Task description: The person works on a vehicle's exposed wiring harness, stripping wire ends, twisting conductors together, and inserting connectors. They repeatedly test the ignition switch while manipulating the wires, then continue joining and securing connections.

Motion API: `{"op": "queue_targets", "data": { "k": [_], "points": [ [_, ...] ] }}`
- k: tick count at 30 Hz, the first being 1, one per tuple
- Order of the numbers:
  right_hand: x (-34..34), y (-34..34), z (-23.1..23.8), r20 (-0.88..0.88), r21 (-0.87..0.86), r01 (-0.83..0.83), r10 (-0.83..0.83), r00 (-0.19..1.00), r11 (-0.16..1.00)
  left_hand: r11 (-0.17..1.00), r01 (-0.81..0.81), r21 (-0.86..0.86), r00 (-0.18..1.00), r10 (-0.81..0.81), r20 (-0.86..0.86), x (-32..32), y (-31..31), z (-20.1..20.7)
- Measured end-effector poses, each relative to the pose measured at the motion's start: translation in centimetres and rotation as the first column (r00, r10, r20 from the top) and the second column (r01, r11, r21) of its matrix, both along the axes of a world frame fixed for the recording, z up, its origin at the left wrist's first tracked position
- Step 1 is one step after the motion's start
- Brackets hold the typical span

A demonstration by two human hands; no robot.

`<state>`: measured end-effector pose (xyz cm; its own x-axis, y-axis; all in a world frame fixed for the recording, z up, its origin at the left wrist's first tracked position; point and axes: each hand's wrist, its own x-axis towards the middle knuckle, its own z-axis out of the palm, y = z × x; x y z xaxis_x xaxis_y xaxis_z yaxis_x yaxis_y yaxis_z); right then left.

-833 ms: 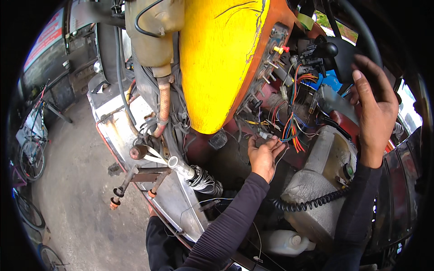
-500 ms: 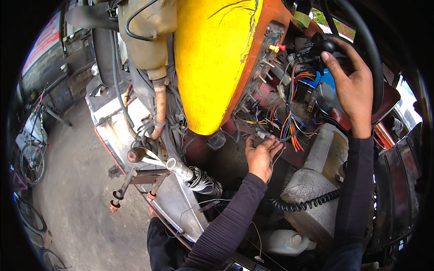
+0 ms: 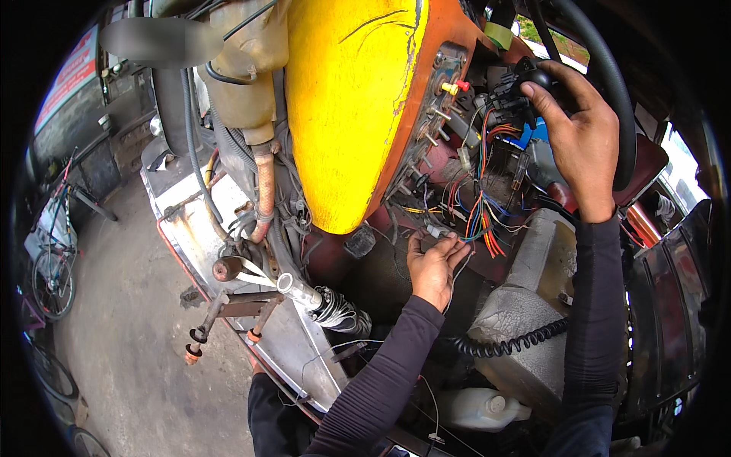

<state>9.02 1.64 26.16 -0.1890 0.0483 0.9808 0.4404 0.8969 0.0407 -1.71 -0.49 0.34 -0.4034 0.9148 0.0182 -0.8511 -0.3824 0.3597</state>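
A small white connector (image 3: 435, 231) sits just right of centre in the frame, at the tips of the left hand (image 3: 432, 273). The fingers are curled with the thumb near them, but I cannot tell whether they pinch the connector or a wire behind it. It looks light and hard, its thin leads limp and easily strained – best taken by the housing rather than by the wire

Just right of it hangs a loose bundle of coloured wires (image 3: 483, 199), probably soft and springy, with orange ends fanned out below. In the upper right, the right hand (image 3: 580, 145) has thumb and forefinger clamped on a black knob (image 3: 539, 76) – smooth and rounded, so perhaps a little slippery; a hold around its widest part should suit it

Beyond the hands, a black steering wheel (image 3: 618, 91) curves down the upper right, and an orange panel with toggle switches (image 3: 432, 118) borders the big yellow cover (image 3: 346, 107) at upper centre. Below the wires stand a grey textured housing (image 3: 506, 316) and, across it, a coiled black cord (image 3: 518, 346). A white plastic jug (image 3: 468, 407) lies at lower centre-right, and a bicycle (image 3: 55, 263) leans at the far left
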Motion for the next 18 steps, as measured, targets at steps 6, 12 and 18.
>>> {"op": "queue_targets", "data": {
  "k": [6,12,18],
  "points": [
    [0.32,-0.6,0.29,0.081,0.039,0.038,-0.041,0.996,0.999,1.0,0.002,-0.025,1.0,-0.001,0.014,0.17,-0.05,0.11],
    [0.69,-0.29,0.46,0.157,-0.007,-0.021,0.022,0.987,1.0,1.0,0.007,0.002,1.0,-0.007,0.005,0.11,-0.02,-0.07],
    [0.63,-0.03,-0.08,0.1,-0.11,-0.103,0.114,0.988,0.989,1.0,0.012,0.007,1.0,-0.011,-0.014,0.16,0.05,-0.19]
  ]
}}
